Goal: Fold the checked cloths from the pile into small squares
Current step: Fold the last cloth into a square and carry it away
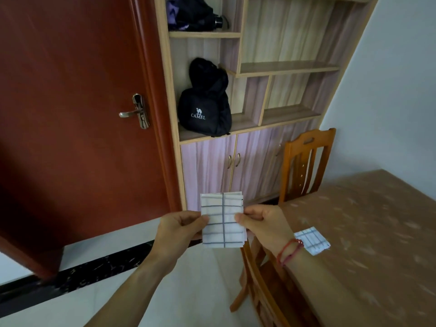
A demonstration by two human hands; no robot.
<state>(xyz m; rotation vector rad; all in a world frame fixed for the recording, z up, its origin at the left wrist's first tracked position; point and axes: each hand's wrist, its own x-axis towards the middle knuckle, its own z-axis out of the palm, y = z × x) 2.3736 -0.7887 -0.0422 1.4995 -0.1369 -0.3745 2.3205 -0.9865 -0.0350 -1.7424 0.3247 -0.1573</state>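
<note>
Checked cloth point(223, 220), folded narrow | left hand point(179, 226) and right hand point(264, 226) each pinching one side edge | probably handling light, limp; layered edges offering safest hold

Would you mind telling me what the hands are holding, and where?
Both hands hold one folded checked cloth in the air: the left hand pinches its left edge, the right hand its right edge.

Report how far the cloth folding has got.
Done: one folded checked square lies on the table. In hand: the left hand and right hand pinch a second cloth in the air, folded small but taller than wide. Left: probably one more fold, then set it down. The pile is out of view.
</note>
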